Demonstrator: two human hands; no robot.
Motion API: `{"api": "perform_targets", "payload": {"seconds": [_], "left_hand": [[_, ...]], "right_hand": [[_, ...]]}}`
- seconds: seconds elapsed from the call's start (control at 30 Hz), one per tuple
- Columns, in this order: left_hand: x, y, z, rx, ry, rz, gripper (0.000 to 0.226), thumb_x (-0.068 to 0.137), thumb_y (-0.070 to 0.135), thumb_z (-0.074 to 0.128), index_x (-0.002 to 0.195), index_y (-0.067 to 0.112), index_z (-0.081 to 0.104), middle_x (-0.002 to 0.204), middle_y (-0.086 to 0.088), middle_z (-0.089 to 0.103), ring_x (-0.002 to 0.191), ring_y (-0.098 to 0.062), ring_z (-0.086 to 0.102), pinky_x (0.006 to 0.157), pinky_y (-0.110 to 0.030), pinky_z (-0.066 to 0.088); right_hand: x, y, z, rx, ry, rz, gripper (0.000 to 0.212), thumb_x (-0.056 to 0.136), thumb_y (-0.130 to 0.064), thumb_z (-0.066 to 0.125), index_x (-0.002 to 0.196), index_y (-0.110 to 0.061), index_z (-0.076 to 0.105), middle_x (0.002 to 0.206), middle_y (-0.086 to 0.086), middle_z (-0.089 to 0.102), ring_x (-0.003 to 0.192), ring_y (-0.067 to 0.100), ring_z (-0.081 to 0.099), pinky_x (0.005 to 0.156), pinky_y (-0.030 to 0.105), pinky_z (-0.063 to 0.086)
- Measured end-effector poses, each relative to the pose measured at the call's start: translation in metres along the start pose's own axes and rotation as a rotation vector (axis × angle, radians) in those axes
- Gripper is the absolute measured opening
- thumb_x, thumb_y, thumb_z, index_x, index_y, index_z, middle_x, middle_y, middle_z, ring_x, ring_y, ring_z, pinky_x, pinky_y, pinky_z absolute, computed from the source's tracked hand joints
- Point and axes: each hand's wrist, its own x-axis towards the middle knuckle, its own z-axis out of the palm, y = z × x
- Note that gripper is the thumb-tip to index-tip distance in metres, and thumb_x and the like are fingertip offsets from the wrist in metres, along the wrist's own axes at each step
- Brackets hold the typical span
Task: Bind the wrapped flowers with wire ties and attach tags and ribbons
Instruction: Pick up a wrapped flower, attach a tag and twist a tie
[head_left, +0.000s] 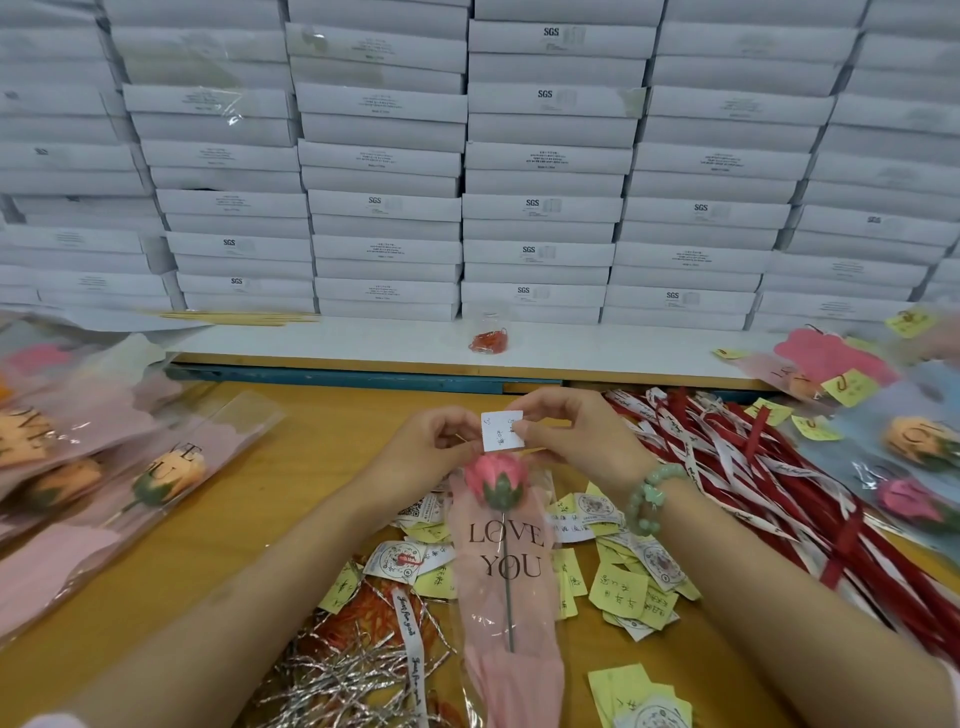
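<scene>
Nearest the viewer, two bare forearms reach forward on either side of a pink rose in a translucent pink sleeve printed LOVE YOU (501, 561). It lies lengthwise on a yellow-brown wooden surface (260, 493), bloom end away from the viewer. Just beyond the bloom, the left hand (436, 441) and right hand (571, 436) hold a small white handwritten paper tag (501, 431) between them. The right thumb and forefinger pinch its right edge, and the curled left fingers pinch its left edge. Whether a tie is threaded through it is too small to tell. The step appears to be readying the tag for fastening. It would go best held by the edges, writing facing up, and tied where the sleeve gathers on the stem side of the bloom, without crushing the petals. Left of the sleeve's near end lies a tangle of silver wire ties (343, 670). Just right of the sleeve is a scatter of yellow and white paper tags (623, 587), and farther right a heap of red and white ribbons (753, 467). Other wrapped flowers (104, 467) lie well to the left. Beyond the sleeve rises a wall of stacked white cardboard boxes (540, 156).
</scene>
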Motion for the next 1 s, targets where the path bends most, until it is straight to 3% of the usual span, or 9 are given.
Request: {"api": "perform_targets", "payload": {"seconds": [0.07,0.27,0.53,0.7,0.83,1.0], "left_hand": [[-0.0005,0.0012,0.0004,0.002,0.000,0.002,0.026,0.091,0.000,0.062,0.095,0.024,0.070,0.088,0.010,0.076,0.079,-0.002,0.069,0.067,-0.015,0.052],[-0.0022,0.0031,0.0004,-0.005,-0.006,0.004,0.025,0.090,-0.001,0.062,0.097,0.022,0.070,0.089,0.008,0.075,0.084,-0.003,0.068,0.071,-0.015,0.052],[-0.0018,0.0032,0.0009,-0.002,0.002,0.006,0.027,0.091,0.000,0.063,0.096,0.026,0.070,0.089,0.011,0.076,0.083,-0.001,0.069,0.069,-0.013,0.051],[-0.0017,0.0031,0.0007,-0.011,0.012,0.014,0.025,0.090,-0.003,0.062,0.094,0.020,0.072,0.091,0.008,0.076,0.083,-0.004,0.070,0.072,-0.014,0.053],[-0.0012,0.0019,0.0002,-0.011,0.001,0.022,0.023,0.091,0.000,0.063,0.095,0.021,0.072,0.092,0.006,0.076,0.087,-0.009,0.071,0.074,-0.017,0.055],[-0.0005,-0.0004,-0.0004,-0.025,-0.013,0.026,0.016,0.091,0.004,0.064,0.099,0.016,0.072,0.096,0.001,0.076,0.091,-0.015,0.072,0.081,-0.026,0.058]], "right_hand": [[-0.0002,0.0005,0.0000,0.014,-0.007,0.018,0.014,0.090,-0.005,0.066,0.091,-0.018,0.071,0.098,0.009,0.073,0.085,0.019,0.073,0.076,0.037,0.060],[-0.0022,-0.0014,-0.0005,0.117,-0.029,0.071,0.009,0.091,-0.004,0.063,0.096,-0.010,0.069,0.087,0.006,0.077,0.081,0.015,0.074,0.065,0.027,0.061],[-0.0020,-0.0017,-0.0002,0.085,-0.015,0.073,0.014,0.091,-0.004,0.063,0.094,-0.016,0.070,0.088,0.004,0.076,0.077,0.012,0.073,0.064,0.027,0.061],[-0.0014,-0.0005,0.0025,0.016,0.013,0.052,0.024,0.091,0.000,0.061,0.090,-0.022,0.069,0.101,0.006,0.070,0.076,0.012,0.073,0.061,0.026,0.059],[-0.0013,0.0011,0.0051,-0.162,0.012,-0.009,0.021,0.090,-0.004,0.063,0.098,-0.022,0.071,0.098,0.000,0.072,0.083,0.009,0.068,0.058,0.015,0.049],[-0.0028,0.0008,0.0090,-0.230,0.025,-0.062,0.013,0.092,-0.003,0.060,0.097,-0.011,0.068,0.088,0.007,0.072,0.078,0.012,0.064,0.062,0.020,0.052]]}}
